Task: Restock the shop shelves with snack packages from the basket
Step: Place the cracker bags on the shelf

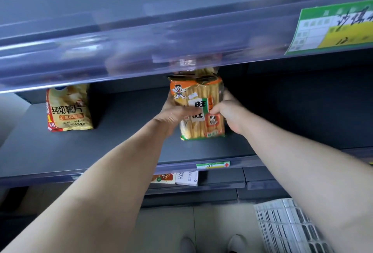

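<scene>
Both hands are clamped on a pack of rice crackers (198, 99), one on each side. The left hand (173, 114) grips the pack's 9 o'clock edge with the thumb lying across the front. The right hand (229, 114) holds the 3 o'clock edge, its fingers curled onto the front label. The pack stands upright near the middle of the view, on the dark grey shelf (121, 149), and its lower green edge looks to rest on the shelf board. Its top is partly hidden behind the clear front strip of the upper shelf (141, 36).

At 9 o'clock from the pack, well apart from it, a yellow bag of crisps (68, 109) stands on the same shelf. A large green and yellow price tag (333, 26) sits in the upper strip at 2 o'clock. A small green and yellow tag (213, 165) is on the front edge of the shelf, just below the pack. Under that edge two small boxes (175, 178) show on a lower shelf. A white basket (286, 226) stands on the floor at 5 o'clock, and the toes of two shoes (238, 242) show at 6 o'clock
</scene>
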Motion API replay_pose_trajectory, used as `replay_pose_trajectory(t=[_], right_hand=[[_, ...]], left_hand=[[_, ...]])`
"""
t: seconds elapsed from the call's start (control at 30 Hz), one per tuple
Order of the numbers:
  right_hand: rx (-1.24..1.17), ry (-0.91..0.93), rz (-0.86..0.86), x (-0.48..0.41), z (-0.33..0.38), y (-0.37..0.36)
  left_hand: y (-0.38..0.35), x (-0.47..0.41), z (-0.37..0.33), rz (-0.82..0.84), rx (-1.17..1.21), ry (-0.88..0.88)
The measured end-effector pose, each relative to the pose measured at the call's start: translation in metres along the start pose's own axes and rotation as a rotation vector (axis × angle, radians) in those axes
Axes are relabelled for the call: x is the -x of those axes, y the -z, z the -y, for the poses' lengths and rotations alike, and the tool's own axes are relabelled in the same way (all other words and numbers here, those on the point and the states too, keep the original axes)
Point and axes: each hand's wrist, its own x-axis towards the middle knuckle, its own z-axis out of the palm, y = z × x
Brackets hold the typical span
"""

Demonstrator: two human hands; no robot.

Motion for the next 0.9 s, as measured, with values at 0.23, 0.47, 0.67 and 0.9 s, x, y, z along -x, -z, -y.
replay_pose_trajectory(t=[0.23, 0.47, 0.67, 0.9], right_hand=[[0.227, 0.122, -0.127, -0.039, 0.021, 0.000], [0.252, 0.127, -0.234, -0.060, 0.013, -0.005], [0.227, 0.060, -0.208, -0.041, -0.010, 0.002], [0.239, 0.280, -0.355, -0.022, 0.006, -0.007]], left_hand=[[-0.009, -0.042, -0.017, -0.183, -0.204, -0.022], [-0.014, -0.059, -0.019, -0.372, -0.349, 0.050], [-0.015, -0.038, 0.006, -0.432, -0.213, -0.004], [-0.019, -0.031, -0.011, -0.471, -0.256, -0.128]])
